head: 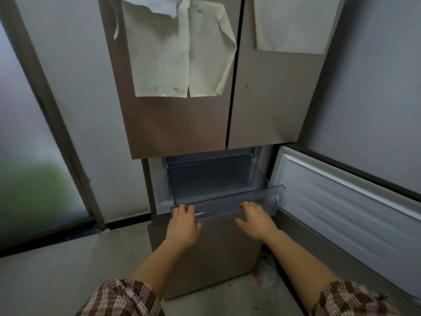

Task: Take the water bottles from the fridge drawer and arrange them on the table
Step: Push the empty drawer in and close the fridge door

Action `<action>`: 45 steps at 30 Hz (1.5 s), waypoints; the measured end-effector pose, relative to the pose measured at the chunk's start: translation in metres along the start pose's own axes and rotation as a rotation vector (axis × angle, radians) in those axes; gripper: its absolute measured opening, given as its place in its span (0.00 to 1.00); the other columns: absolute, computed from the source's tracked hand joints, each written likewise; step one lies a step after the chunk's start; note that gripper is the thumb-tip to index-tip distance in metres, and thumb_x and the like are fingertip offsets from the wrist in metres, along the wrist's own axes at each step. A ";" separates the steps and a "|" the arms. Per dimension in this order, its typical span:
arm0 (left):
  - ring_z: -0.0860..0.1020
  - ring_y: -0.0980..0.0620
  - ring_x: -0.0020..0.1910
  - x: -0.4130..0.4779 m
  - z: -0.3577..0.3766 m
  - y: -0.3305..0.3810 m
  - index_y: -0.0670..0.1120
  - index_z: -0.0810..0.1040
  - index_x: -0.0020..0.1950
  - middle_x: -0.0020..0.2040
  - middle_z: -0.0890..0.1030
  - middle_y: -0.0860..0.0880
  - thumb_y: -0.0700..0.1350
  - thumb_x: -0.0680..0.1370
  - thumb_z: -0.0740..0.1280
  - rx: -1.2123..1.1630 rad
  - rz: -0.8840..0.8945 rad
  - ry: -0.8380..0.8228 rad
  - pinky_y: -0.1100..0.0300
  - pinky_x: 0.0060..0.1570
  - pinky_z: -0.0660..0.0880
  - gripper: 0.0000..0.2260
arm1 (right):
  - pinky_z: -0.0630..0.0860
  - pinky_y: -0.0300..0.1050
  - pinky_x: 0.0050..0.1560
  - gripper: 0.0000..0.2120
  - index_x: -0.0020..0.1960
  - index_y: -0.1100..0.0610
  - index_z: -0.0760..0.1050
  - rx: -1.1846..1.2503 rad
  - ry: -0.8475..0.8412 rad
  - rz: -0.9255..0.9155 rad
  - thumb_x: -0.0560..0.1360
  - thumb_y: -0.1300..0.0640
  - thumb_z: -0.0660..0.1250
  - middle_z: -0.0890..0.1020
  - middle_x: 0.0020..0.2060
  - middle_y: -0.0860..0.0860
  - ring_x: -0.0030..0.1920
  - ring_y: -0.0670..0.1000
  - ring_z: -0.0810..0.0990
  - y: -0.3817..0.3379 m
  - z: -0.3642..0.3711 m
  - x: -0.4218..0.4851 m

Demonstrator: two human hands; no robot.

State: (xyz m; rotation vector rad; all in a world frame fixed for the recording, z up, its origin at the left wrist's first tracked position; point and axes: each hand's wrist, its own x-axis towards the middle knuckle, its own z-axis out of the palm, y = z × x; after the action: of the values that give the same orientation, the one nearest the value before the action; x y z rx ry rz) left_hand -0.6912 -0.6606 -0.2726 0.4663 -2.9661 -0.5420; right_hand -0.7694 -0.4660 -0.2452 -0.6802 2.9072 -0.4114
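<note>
drawer sticks out below the two upper doors; lower door stands open to its right. left hand on front rim's left end, right hand toward the right end.

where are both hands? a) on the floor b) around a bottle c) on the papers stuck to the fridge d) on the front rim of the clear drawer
d: the left hand grips and the right hand touches the front rim of the pulled-out clear drawer.
</note>
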 end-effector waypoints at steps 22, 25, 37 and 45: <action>0.83 0.45 0.52 0.088 0.084 0.037 0.49 0.83 0.58 0.48 0.84 0.47 0.50 0.68 0.77 0.452 -0.106 0.295 0.44 0.58 0.64 0.19 | 0.66 0.40 0.15 0.21 0.40 0.59 0.81 -0.397 0.117 -0.466 0.55 0.50 0.84 0.78 0.35 0.55 0.27 0.53 0.78 0.155 0.011 0.165; 0.82 0.44 0.50 0.110 0.076 0.031 0.48 0.83 0.57 0.48 0.84 0.47 0.50 0.70 0.76 0.501 -0.099 0.290 0.47 0.55 0.66 0.17 | 0.64 0.39 0.15 0.20 0.37 0.59 0.79 -0.410 0.117 -0.481 0.55 0.50 0.84 0.78 0.34 0.55 0.25 0.53 0.77 0.146 0.009 0.183; 0.79 0.43 0.35 0.207 0.069 0.008 0.42 0.85 0.46 0.43 0.80 0.42 0.40 0.54 0.84 0.517 -0.082 0.274 0.57 0.21 0.73 0.22 | 0.75 0.45 0.25 0.25 0.50 0.62 0.82 -0.262 0.324 -0.286 0.56 0.57 0.84 0.82 0.45 0.59 0.38 0.59 0.80 0.117 0.041 0.265; 0.82 0.39 0.45 0.202 0.091 -0.021 0.40 0.81 0.57 0.52 0.81 0.39 0.47 0.78 0.59 0.313 0.030 0.575 0.51 0.32 0.79 0.16 | 0.78 0.54 0.57 0.42 0.72 0.69 0.63 -0.244 0.383 -0.238 0.66 0.52 0.76 0.72 0.66 0.66 0.58 0.63 0.76 0.116 0.085 0.254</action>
State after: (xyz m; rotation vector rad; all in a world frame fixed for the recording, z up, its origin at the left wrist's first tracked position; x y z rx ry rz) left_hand -0.8901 -0.7128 -0.3581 0.4980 -2.4901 0.0662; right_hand -1.0281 -0.5002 -0.3761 -1.1013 3.2836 -0.2311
